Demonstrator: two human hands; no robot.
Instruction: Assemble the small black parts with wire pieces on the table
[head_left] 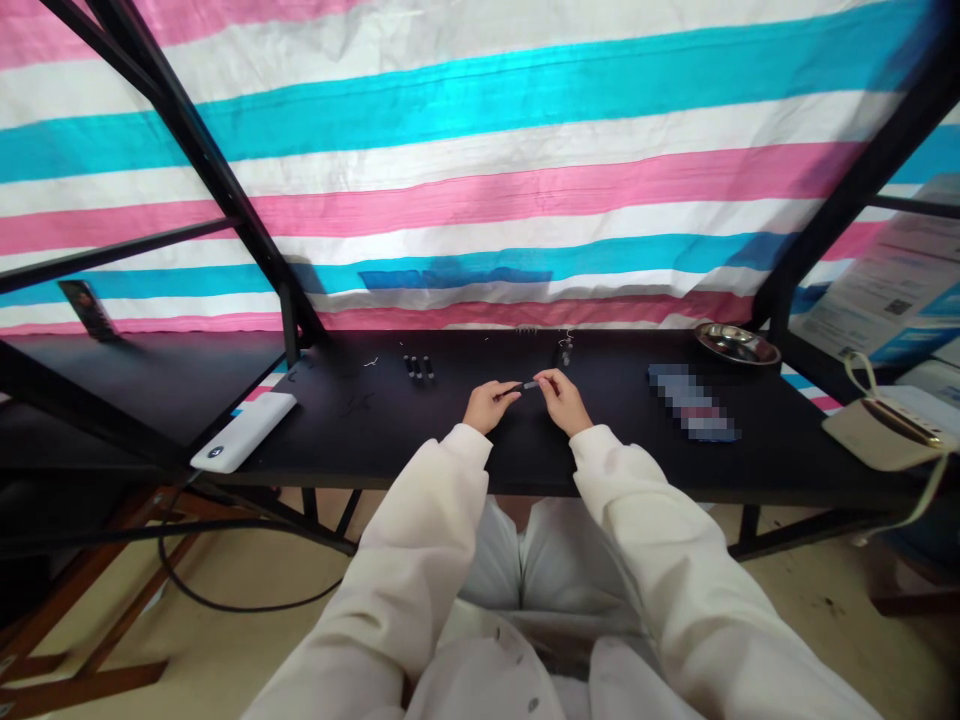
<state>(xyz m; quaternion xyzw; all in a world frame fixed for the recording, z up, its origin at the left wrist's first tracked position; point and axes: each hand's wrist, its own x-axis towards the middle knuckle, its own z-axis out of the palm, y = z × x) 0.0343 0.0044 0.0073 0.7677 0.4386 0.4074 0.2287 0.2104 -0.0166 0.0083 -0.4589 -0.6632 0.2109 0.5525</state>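
My off-white sleeves [420, 540] reach from both sides above my pale trousers [487, 560] toward a slim dark-and-grey piece [530, 385], which I hold just above the black table [450, 450]. My left hand [489, 405] is pinched narrow on the dark end of the slim dark-and-grey piece; my right hand [562, 400] is pinched narrow too, fingertips and thumb together on its grey end. I cannot tell whether it is one part or two joined. Well to the left of the piece, a white device [245, 432] lies at the table's edge, a black cable [247, 606] looping below. Right of the piece is a pixelated item [694, 403], and much farther right a beige pouch [877, 435]. Just left of the piece and slightly beyond it, three short dark pieces [418, 368] form a row. Past its right end sits a small cluster [566, 352], too small to make out. Farther right and beyond is a shiny metal dish [739, 345]. Behind everything hangs a striped sheet [487, 195].
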